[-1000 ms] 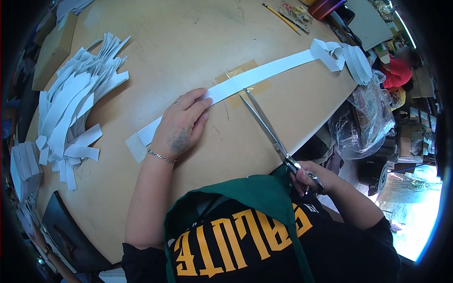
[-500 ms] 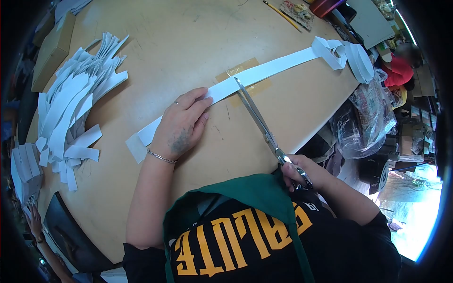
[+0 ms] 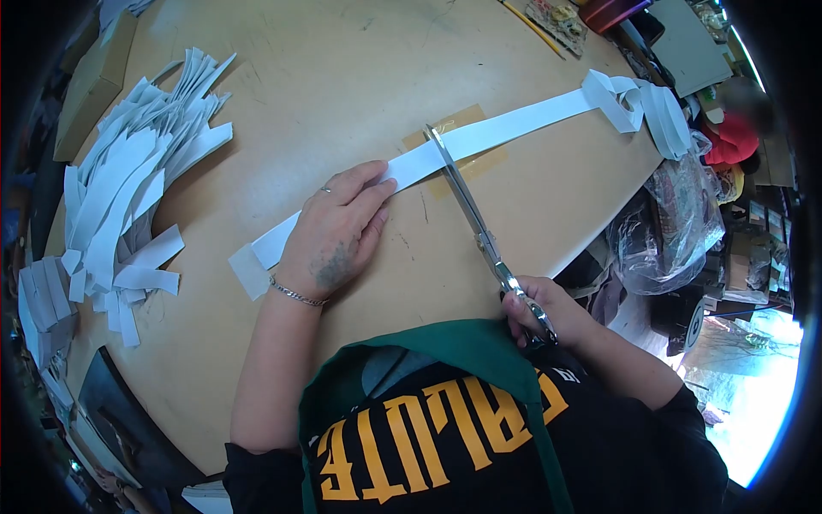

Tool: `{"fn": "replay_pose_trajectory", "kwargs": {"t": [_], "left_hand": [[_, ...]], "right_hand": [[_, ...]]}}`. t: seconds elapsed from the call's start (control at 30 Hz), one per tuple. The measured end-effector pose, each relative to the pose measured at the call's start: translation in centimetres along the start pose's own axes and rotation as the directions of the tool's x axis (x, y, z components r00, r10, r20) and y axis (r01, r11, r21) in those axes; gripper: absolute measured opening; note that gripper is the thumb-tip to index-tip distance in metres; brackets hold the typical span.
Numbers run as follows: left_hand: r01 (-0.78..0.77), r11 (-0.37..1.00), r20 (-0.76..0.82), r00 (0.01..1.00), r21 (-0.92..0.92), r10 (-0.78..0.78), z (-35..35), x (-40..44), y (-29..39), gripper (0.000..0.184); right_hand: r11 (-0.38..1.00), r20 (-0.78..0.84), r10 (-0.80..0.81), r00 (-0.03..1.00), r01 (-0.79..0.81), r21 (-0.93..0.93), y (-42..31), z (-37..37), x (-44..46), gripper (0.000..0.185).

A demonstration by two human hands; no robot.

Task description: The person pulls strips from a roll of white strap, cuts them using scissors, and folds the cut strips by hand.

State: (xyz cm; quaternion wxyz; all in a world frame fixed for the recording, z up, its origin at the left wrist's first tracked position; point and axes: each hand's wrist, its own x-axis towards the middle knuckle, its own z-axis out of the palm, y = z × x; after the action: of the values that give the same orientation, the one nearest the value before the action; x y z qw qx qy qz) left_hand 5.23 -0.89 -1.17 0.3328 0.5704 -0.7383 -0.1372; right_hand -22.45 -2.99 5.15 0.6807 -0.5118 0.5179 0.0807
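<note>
A long white strip (image 3: 531,122) runs across the table, over brown tape (image 3: 481,161). My left hand (image 3: 338,227) lies flat on it, fingers pressing it down left of the tape. My right hand (image 3: 544,313) grips the handles of the metal scissors (image 3: 479,227). Their blades lie across the strip at the tape, nearly closed, with the tips past its far edge. At the strip's left end a small pale piece (image 3: 248,272) sits on the table. The strip's far end is looped and coiled (image 3: 664,120) at the right edge.
A pile of cut white strips (image 3: 128,188) lies on the left of the table (image 3: 317,77), with a cardboard box (image 3: 94,81) behind it. A yellow pencil (image 3: 533,28) is at the top. Clear plastic bags (image 3: 668,227) and a person in red (image 3: 732,139) are at the right.
The scissors have moved up and left onto the strip, and their blades have closed across it. My left hand has stayed on the strip. The view has shifted slightly.
</note>
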Motion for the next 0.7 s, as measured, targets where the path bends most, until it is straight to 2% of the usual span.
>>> {"fn": "replay_pose_trajectory", "kwargs": {"t": [0.37, 0.57, 0.7], "left_hand": [[0.019, 1.0, 0.036, 0.999, -0.008, -0.019, -0.3, 0.3, 0.2, 0.024], [0.043, 0.999, 0.058, 0.997, 0.0, -0.043, -0.3, 0.4, 0.3, 0.025], [0.054, 0.999, 0.065, 0.996, -0.006, -0.053, -0.4, 0.4, 0.3, 0.025]], "right_hand": [[0.999, 0.051, -0.005, 0.999, 0.007, -0.039, -0.5, -1.1, 0.4, 0.061], [0.998, 0.009, -0.056, 0.998, 0.056, -0.042, -0.1, -0.8, 0.5, 0.06], [0.999, 0.004, -0.032, 0.999, 0.032, -0.019, -0.7, -0.7, 0.4, 0.057]]}}
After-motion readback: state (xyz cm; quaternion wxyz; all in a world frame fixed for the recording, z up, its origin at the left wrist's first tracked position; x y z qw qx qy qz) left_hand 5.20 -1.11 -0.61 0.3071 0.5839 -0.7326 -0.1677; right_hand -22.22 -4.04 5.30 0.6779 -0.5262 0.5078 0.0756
